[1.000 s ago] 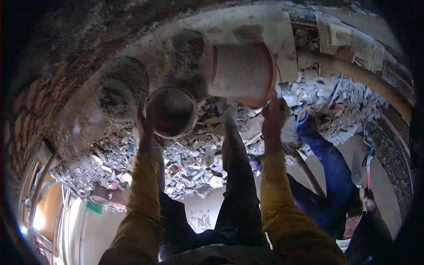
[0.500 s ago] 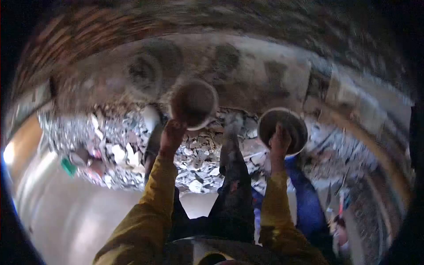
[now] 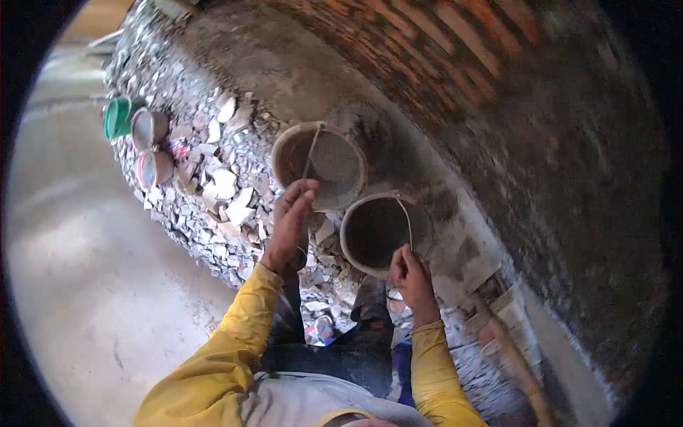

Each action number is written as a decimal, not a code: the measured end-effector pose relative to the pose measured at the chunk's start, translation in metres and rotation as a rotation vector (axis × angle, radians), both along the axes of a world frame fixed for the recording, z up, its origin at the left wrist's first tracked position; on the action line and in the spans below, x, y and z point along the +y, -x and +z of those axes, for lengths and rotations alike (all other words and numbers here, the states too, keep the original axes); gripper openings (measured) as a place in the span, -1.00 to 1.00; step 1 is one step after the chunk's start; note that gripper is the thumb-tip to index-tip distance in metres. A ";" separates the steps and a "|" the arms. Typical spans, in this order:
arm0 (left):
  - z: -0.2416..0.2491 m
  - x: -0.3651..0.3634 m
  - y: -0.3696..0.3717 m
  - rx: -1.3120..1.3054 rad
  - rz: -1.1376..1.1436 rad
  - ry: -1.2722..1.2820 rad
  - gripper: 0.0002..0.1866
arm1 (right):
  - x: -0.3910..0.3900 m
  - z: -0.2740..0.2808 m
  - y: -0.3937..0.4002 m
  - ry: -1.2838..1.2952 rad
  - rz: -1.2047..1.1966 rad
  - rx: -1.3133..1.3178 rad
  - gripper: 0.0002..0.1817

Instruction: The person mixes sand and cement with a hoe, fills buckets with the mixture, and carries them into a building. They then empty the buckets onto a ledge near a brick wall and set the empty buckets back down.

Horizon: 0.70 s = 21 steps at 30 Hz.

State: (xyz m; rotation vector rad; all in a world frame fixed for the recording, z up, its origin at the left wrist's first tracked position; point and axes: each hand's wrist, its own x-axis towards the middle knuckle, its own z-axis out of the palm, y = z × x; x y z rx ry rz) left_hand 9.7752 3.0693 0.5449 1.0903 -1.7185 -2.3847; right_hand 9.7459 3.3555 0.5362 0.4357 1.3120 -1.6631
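My left hand [image 3: 288, 224] is closed around the thin handle [image 3: 311, 153] of a dusty round bucket [image 3: 283, 162]. Just right of it and nearer to me, a second bucket [image 3: 348, 238] hangs from a handle [image 3: 408, 222] that my right hand [image 3: 413, 280] grips. Both buckets are seen from above, their rims close together beside the grey ledge. The left one has a greyish inside; the right one is dark within, so its contents cannot be made out.
Broken rubble [image 3: 224, 186] spreads around my feet and to the left. A green bucket [image 3: 116, 119] and two dusty buckets [image 3: 148, 129] stand at its left edge. A brick wall [image 3: 427, 43] rises behind the ledge. A wooden pole [image 3: 514, 349] lies at right.
My view has swung left, so the wall now slants down to the right. The two buckets, still in my hands, have come closer together.
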 end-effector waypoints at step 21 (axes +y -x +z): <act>0.190 -0.321 0.105 0.229 -0.128 0.880 -0.37 | -0.550 0.190 0.171 0.476 0.069 0.078 -0.51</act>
